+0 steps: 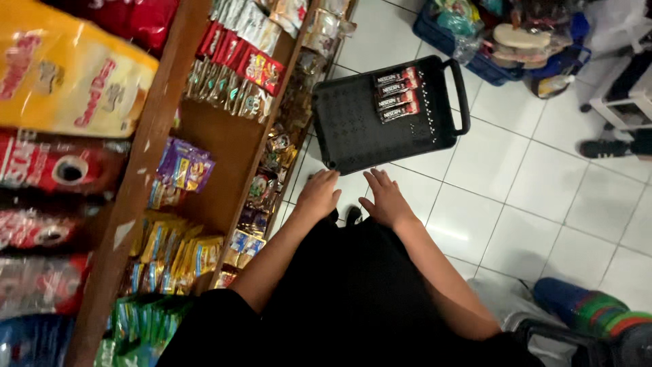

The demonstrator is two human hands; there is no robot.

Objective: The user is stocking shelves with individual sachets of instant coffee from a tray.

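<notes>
Hands reach toward black basket: left hand, right hand, fingers spread, gripping nothing; sachets inside

The person wears a loose black garment with short sleeves ending near the elbows, both forearms bare down to the left hand and right hand, and a dark shoe at twelve o'clock.

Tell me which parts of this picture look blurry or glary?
Head view: the yellow bag at the near left is smeared by blur; the white floor tiles catch a soft glare; the black basket and both hands, left hand and right hand, are fairly sharp.
</notes>
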